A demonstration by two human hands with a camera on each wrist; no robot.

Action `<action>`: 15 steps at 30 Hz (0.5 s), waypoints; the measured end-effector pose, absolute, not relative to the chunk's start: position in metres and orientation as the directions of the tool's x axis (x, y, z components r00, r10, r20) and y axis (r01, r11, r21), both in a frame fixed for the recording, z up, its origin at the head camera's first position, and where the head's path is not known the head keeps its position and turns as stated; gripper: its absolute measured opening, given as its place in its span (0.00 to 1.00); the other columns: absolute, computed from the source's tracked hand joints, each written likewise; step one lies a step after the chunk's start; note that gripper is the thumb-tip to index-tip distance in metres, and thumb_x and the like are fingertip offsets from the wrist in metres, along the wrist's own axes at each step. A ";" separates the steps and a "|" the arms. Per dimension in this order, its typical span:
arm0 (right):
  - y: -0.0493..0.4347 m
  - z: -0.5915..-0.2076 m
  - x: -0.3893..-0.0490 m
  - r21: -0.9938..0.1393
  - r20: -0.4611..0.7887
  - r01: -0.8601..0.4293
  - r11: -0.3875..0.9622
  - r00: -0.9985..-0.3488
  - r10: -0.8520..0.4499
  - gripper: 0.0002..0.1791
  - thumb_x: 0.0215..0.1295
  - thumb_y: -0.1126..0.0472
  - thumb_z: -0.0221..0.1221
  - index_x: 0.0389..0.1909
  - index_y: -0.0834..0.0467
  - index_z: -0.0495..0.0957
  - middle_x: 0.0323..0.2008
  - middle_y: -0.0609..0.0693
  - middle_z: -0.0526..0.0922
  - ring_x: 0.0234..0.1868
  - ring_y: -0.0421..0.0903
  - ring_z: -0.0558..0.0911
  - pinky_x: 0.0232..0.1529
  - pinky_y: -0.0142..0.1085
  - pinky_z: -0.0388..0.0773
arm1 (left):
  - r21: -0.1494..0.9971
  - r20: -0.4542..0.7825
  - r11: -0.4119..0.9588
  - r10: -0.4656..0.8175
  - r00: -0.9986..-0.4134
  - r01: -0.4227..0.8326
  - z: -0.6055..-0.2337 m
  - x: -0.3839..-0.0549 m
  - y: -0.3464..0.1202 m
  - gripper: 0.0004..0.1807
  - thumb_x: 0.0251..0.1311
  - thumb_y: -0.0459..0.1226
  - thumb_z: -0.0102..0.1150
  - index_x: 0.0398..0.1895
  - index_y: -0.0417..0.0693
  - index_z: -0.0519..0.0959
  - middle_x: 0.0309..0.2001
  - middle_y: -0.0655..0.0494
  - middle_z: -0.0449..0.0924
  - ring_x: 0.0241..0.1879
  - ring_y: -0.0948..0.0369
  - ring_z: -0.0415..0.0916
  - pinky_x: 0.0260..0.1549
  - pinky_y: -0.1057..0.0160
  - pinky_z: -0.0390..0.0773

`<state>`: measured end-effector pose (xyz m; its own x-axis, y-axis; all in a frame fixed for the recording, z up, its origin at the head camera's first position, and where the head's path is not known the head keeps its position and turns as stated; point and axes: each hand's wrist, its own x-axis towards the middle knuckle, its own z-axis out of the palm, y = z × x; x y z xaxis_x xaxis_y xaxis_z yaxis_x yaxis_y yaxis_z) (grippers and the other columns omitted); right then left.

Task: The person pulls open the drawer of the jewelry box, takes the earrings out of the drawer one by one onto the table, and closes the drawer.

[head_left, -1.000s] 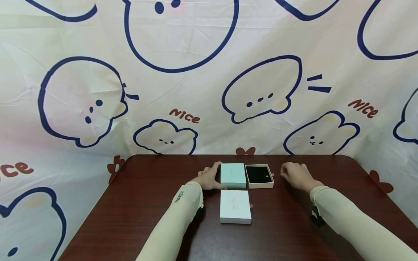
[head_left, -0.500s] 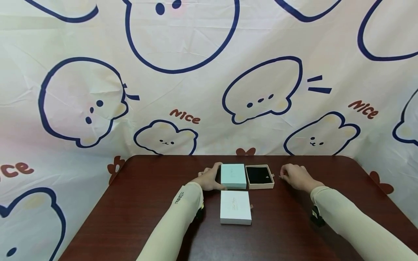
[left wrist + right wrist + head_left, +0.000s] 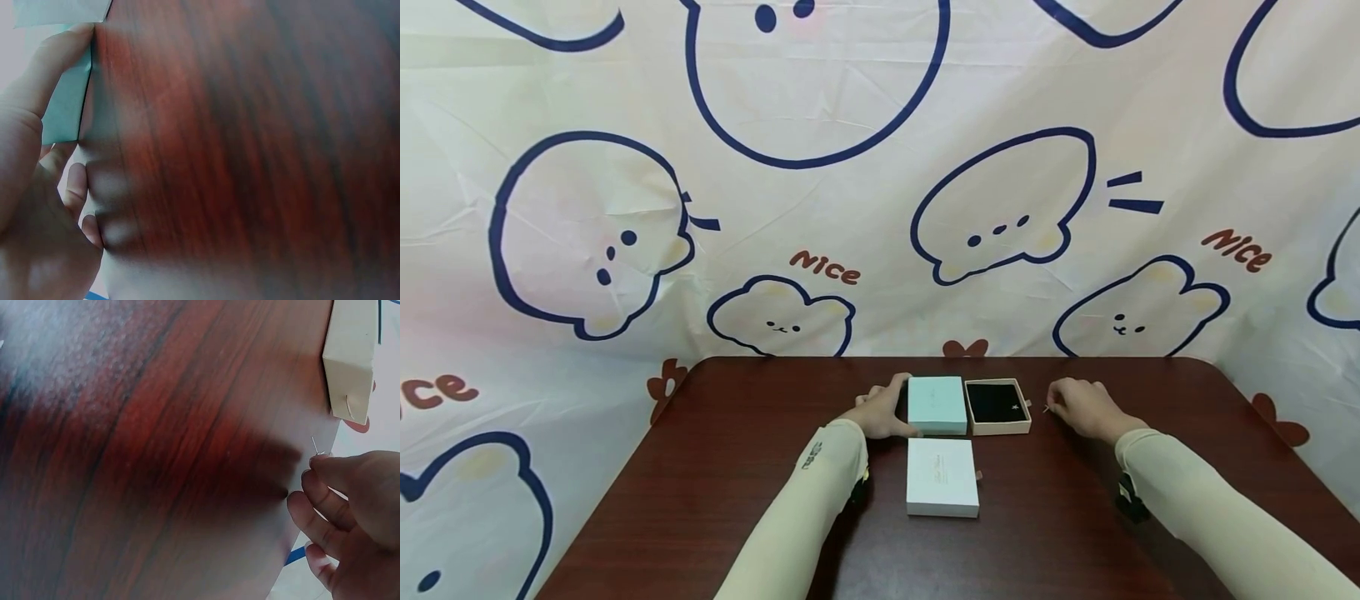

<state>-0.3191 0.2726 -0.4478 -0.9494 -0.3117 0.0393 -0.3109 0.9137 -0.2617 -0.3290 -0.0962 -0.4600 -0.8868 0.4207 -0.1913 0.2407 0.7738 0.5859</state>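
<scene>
My left hand (image 3: 878, 413) grips the left side of a light teal box (image 3: 937, 404), thumb at its near corner and fingers toward its far edge. Against that box's right side sits a cream drawer tray (image 3: 1000, 429) with a black insert (image 3: 991, 402), on which a tiny star-shaped stud earring (image 3: 1015, 407) shows. Just right of the tray, above the table, my right hand (image 3: 1084, 408) pinches a small stud earring between thumb and forefinger. In the right wrist view the earring's thin metal post (image 3: 314, 444) sticks out past the fingertips; its head is mostly hidden.
A white lidded box (image 3: 942, 477) with a small ribbon tab lies nearer on the dark wooden table (image 3: 1045, 533). Behind the table's far edge hangs a printed cloth (image 3: 880, 208) with cartoon figures.
The earring post shows a little more clearly at my right fingertips, which have turned very slightly. My left hand and the boxes stay in place.
</scene>
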 end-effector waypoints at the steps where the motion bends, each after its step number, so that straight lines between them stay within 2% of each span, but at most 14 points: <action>1: 0.273 -0.448 -0.320 -0.260 0.041 -0.313 0.913 -0.949 -0.314 0.07 0.69 0.64 0.59 0.29 0.54 0.78 0.29 0.46 0.81 0.30 0.43 0.76 0.38 0.44 0.64 | 0.583 -0.192 0.776 0.419 -0.887 0.240 -0.460 -0.329 -0.096 0.59 0.57 0.54 0.72 0.82 0.55 0.41 0.75 0.42 0.59 0.73 0.45 0.54 0.55 0.48 0.60; 7: 0.271 -0.447 -0.320 -0.254 0.040 -0.314 0.915 -0.949 -0.314 0.07 0.69 0.65 0.59 0.29 0.54 0.78 0.29 0.46 0.81 0.30 0.44 0.76 0.39 0.46 0.65 | 0.581 -0.190 0.777 0.417 -0.889 0.240 -0.459 -0.329 -0.096 0.60 0.56 0.54 0.72 0.82 0.54 0.41 0.74 0.41 0.62 0.73 0.45 0.54 0.59 0.45 0.59; 15: 0.271 -0.449 -0.322 -0.259 0.044 -0.316 0.913 -0.948 -0.316 0.08 0.70 0.64 0.59 0.29 0.54 0.78 0.29 0.46 0.81 0.31 0.43 0.76 0.39 0.43 0.63 | 0.583 -0.189 0.776 0.417 -0.889 0.240 -0.459 -0.329 -0.096 0.60 0.56 0.54 0.72 0.82 0.54 0.42 0.75 0.40 0.59 0.73 0.44 0.54 0.55 0.48 0.59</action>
